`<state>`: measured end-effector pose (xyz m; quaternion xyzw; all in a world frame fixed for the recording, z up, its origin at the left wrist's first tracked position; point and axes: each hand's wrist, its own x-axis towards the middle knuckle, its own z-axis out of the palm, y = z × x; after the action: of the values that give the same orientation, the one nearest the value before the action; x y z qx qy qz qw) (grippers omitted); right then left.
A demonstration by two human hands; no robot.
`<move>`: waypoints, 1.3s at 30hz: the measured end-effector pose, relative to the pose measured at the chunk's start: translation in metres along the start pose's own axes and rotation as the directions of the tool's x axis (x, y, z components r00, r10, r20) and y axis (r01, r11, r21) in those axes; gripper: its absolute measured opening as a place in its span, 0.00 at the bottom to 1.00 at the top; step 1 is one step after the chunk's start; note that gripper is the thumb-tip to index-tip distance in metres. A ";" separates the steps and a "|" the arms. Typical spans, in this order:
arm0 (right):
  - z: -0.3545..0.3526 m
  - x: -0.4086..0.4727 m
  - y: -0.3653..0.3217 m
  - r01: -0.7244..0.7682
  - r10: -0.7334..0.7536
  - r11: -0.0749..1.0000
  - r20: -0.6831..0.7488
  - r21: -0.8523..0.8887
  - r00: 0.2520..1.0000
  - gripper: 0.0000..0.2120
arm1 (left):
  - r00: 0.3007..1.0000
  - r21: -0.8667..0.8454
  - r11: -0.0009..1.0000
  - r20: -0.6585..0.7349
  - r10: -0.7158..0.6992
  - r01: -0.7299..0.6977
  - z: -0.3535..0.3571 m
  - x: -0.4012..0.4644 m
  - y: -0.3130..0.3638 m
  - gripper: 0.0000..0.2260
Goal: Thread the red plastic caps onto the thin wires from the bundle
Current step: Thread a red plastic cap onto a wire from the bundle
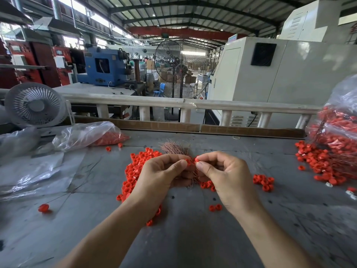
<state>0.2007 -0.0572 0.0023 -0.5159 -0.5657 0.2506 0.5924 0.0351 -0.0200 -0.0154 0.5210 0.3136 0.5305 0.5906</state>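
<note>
Red cap is pinched by the right hand; the wire bundle is gripped by the left hand. Threading is judged underway; fine alignment is needed next.

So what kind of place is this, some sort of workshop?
Most likely a factory floor: large machines stand under a high steel roof, and the hands work over a bench strewn with red caps.

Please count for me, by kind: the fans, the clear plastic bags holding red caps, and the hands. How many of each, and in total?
Fans: 2, desk fan and standing fan
Bags with red caps: 2, left bag and right bag
Hands: 2, left hand and right hand
Total: 6
</note>
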 end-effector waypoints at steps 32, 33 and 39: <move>0.004 -0.008 -0.010 0.304 -0.299 0.921 0.059 -0.244 0.953 0.08 | 0.986 0.115 0.979 0.005 0.166 -0.166 0.008 -0.008 0.004 0.06; 0.005 -0.008 -0.010 0.330 -0.326 0.898 0.063 -0.292 0.943 0.09 | 0.989 0.090 0.985 -0.001 0.150 -0.149 0.009 -0.008 0.004 0.06; 0.017 -0.013 -0.007 0.395 -0.438 0.763 0.040 -0.512 0.898 0.06 | 0.999 -0.092 0.995 0.016 -0.031 0.033 0.013 -0.009 0.000 0.12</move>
<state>0.1801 -0.0652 0.0001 -0.5248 -0.6868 -0.0666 0.4985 0.0452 -0.0321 -0.0130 0.4918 0.2926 0.5311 0.6248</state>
